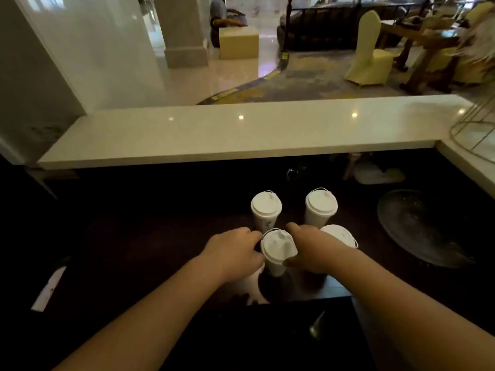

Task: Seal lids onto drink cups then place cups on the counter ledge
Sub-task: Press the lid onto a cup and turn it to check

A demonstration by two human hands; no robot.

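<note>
Two bare hands close on a white lidded cup (278,250) at a dark work surface (150,250) below a pale stone ledge (241,135). The left hand (235,250) curls its fingers against the lid's left rim; the right hand (310,247) wraps the right side, thumb low on the cup wall. Both are narrowed around this near cup, whose lid (278,243) sits on top, slightly tilted.

Three more lidded cups stand close by on the same surface: a back-left cup (266,210), a back-right cup (321,207), and a right cup (340,235) partly hidden behind the right wrist. The ledge carries no cups. A dark round tray (423,226) lies to the right.
</note>
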